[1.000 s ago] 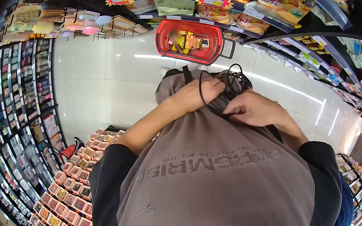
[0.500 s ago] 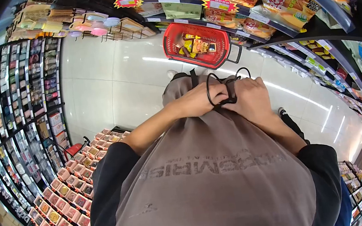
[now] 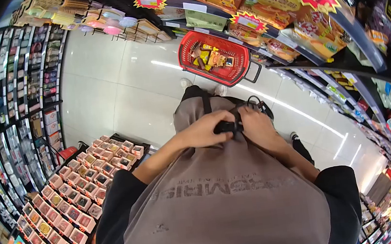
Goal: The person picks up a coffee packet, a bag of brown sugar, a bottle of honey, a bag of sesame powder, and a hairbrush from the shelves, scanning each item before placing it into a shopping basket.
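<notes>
Both hands meet in front of the waist of a grey-brown garment [image 3: 225, 206] with dark lettering. My left hand [image 3: 205, 129] is curled closed around a small black object [image 3: 225, 127], its thumb and fingers on either side. Right up against it, my right hand [image 3: 255, 123] has its fingers bent in at the object's other end; what they grip is hidden behind the knuckles. A thin black cord [image 3: 254, 99] loops out beyond the right hand. A dark strap [image 3: 206, 102] runs down the garment just past the left hand.
A red shopping basket [image 3: 188, 69] with packaged goods stands on the tiled floor [image 3: 103, 84] ahead. Snack shelves [image 3: 288, 44] rise at front and right. Small pink boxes fill a display stand [image 3: 147, 147] at left. Tall racks [image 3: 14, 76] line the far left.
My hands have drawn closer together, and the black object now shows more in the left hand. The left cord loop has gone from sight. The view has shifted slightly.
</notes>
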Available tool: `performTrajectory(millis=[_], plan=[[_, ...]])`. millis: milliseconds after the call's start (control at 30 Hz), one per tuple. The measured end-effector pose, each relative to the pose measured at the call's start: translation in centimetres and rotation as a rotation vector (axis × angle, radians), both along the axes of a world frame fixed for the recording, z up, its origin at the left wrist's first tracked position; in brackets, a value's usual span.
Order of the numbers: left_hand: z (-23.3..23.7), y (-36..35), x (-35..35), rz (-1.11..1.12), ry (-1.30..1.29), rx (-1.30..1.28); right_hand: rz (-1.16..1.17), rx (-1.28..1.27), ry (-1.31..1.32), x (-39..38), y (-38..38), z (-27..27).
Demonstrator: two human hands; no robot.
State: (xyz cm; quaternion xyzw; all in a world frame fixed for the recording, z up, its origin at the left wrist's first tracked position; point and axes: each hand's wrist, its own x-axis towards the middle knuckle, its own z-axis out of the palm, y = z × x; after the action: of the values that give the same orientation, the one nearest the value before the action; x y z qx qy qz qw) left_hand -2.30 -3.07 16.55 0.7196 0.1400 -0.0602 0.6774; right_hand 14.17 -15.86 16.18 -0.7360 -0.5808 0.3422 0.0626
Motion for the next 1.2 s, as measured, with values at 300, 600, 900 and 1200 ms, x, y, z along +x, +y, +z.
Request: performTrajectory(millis=[300, 600, 900, 1200], plan=[[-2.0, 3.4, -1.8, -0.024, -0.081, -0.301, -0.210, -0.320, 1.159, 10.0, 9.1, 1.3], [-30.6, 10.4, -9.1, 0.911, 0.516, -0.077, -1.059, -0.465, 0.678, 11.0, 21.3, -46.5], [-45.7, 9.3, -14.4, 0.815, 0.922, 0.180, -0.750, -0.189, 0.179, 13.9, 29.3, -86.2], [-45.7, 11.7, -11.9, 0.883, 0.929, 0.271, -0.288, -0.298, -0.171, 11.1, 29.8, -81.6]])
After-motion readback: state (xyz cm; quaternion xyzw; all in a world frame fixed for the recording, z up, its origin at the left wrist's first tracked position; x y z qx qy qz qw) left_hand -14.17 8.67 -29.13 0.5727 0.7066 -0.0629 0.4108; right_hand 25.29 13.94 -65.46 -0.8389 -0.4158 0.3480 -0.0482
